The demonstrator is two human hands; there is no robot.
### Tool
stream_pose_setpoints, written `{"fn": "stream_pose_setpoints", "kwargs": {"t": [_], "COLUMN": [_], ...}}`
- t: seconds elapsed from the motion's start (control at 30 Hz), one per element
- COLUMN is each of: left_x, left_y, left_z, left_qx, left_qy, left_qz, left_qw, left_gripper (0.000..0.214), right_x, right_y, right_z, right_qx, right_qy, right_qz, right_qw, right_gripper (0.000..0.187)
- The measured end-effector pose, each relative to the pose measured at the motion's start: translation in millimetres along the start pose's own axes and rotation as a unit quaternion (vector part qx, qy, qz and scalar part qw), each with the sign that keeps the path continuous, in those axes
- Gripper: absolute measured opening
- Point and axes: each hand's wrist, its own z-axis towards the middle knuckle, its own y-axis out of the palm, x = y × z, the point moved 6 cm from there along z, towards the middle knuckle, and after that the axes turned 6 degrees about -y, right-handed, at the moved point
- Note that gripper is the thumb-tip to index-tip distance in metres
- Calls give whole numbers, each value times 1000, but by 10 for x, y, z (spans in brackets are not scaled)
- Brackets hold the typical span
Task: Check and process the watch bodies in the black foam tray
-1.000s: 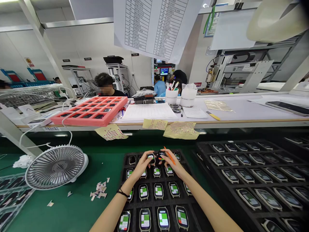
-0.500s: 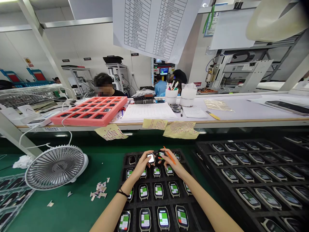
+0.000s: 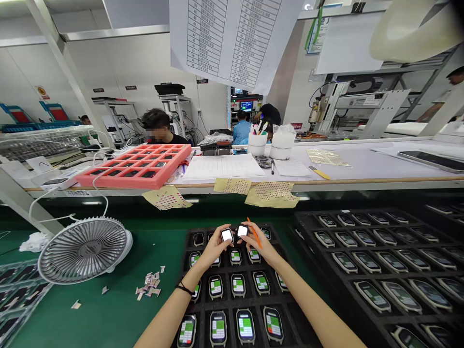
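Observation:
My left hand (image 3: 214,246) is closed around a smartwatch (image 3: 227,235) without a strap, its screen lit white. Beside it, my right hand (image 3: 261,244) grips a second smartwatch (image 3: 242,231), whose screen also glows white; the thumb lies at its lower edge. A thin orange stick (image 3: 254,233) is tucked between the fingers of that hand; I cannot tell whether it is a pen or a tool. Both hands are above the far rows of a black foam tray (image 3: 226,303). Watches sit in its pockets, many showing green and white screens.
Another black tray of watches (image 3: 368,263) stands on the right. To the left are a grey fan (image 3: 89,249) and a pile of small tabs (image 3: 149,285) on the green mat (image 3: 123,309). A shelf behind carries a pink foam tray (image 3: 145,181) and papers (image 3: 223,166). Co-workers sit beyond.
The screen of the watch in my right hand has gone from dark with green to plain white, and that watch now faces me more. A person has appeared at the far right.

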Motion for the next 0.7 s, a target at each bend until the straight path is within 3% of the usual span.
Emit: {"fn": "stream_pose_setpoints", "kwargs": {"t": [0.33, 0.7], "left_x": [73, 70], "left_y": [-35, -8], "left_z": [-41, -43], "left_qx": [16, -2], "left_qy": [-9, -9], "left_qz": [49, 21], "left_qw": [999, 1000], "left_gripper": [36, 38], "right_x": [-17, -67], "right_y": [-68, -53], "right_z": [-31, -39], "right_qx": [39, 53], "right_qy": [11, 33], "right_qz": [-22, -31], "right_qw": [999, 998], "right_gripper": [26, 25]}}
